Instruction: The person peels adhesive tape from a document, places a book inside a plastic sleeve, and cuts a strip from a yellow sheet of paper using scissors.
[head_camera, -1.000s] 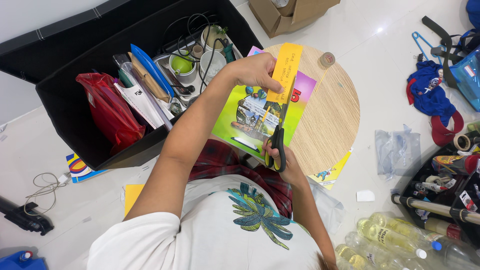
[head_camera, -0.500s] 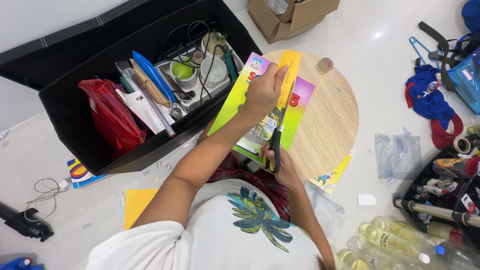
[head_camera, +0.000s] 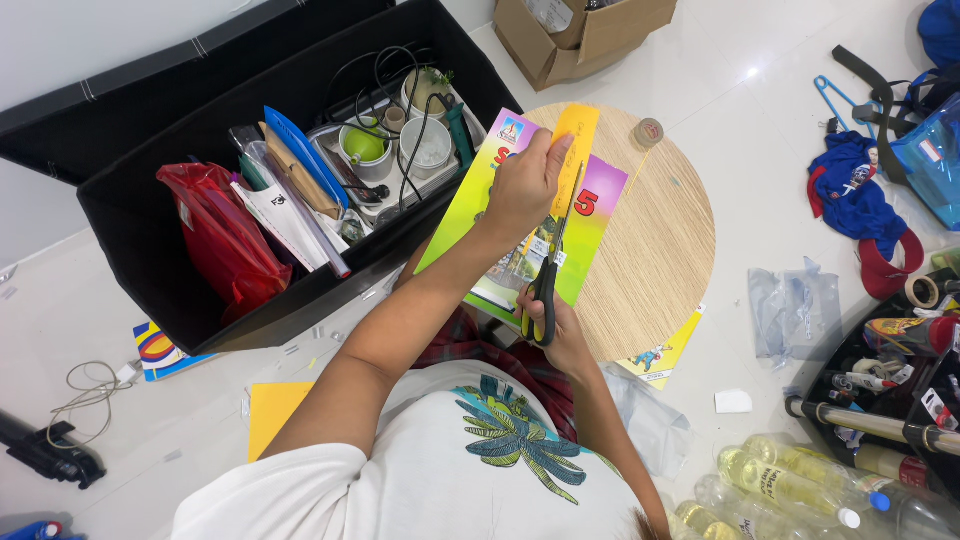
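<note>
My left hand (head_camera: 525, 185) grips a strip of yellow paper (head_camera: 573, 150) and holds it over a colourful booklet (head_camera: 475, 215) on the round wooden table (head_camera: 655, 240). My right hand (head_camera: 560, 330) holds black-handled scissors (head_camera: 548, 275) by the loops. The blades point away from me and run along the lower part of the yellow paper, just under my left hand. Part of the booklet is hidden by my left forearm.
A black storage box (head_camera: 130, 220) with a red bag, cables, cups and tools stands left of the table. A roll of tape (head_camera: 650, 131) lies on the table's far edge. Cardboard box (head_camera: 585, 35) behind, clothes and a plastic bag right, bottles (head_camera: 790, 480) lower right.
My left hand has slid the yellow paper nearer, and the scissors' blades have advanced up along it. The booklet shifted slightly on the table.
</note>
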